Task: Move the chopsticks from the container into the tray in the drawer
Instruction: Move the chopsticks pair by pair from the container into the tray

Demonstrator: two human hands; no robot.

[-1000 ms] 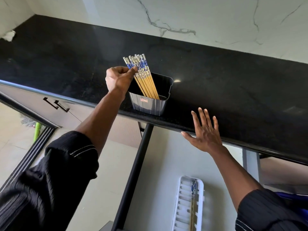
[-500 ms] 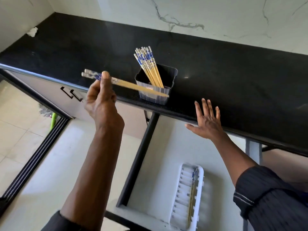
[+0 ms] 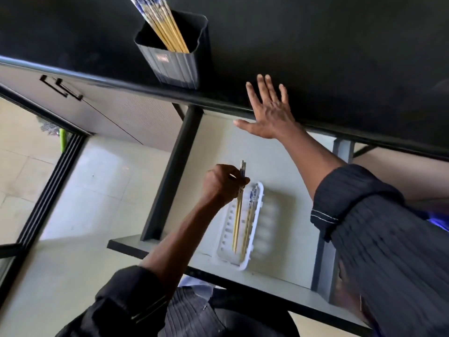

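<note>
Mid-placement, holding a pair of chopsticks (image 3: pixel 237 215) tips-down just over the white tray (image 3: pixel 243 265) in the open drawer (image 3: pixel 286 171), pinched near the tops by the left hand's (image 3: pixel 222 184) curled fingers (image 3: pixel 233 170), right hand (image 3: pixel 272 117) spread flat on the counter (image 3: pixel 340 57) edge, more waiting in the container (image 3: pixel 175 66); next, likely laying them level and releasing.

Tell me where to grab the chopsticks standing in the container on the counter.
Pinch the chopsticks on their patterned upper shafts, well above the rim of the container, coming from above and the left. Their lower ends sit inside the container, and the bundle leans up and left, leaving that part free.
</note>
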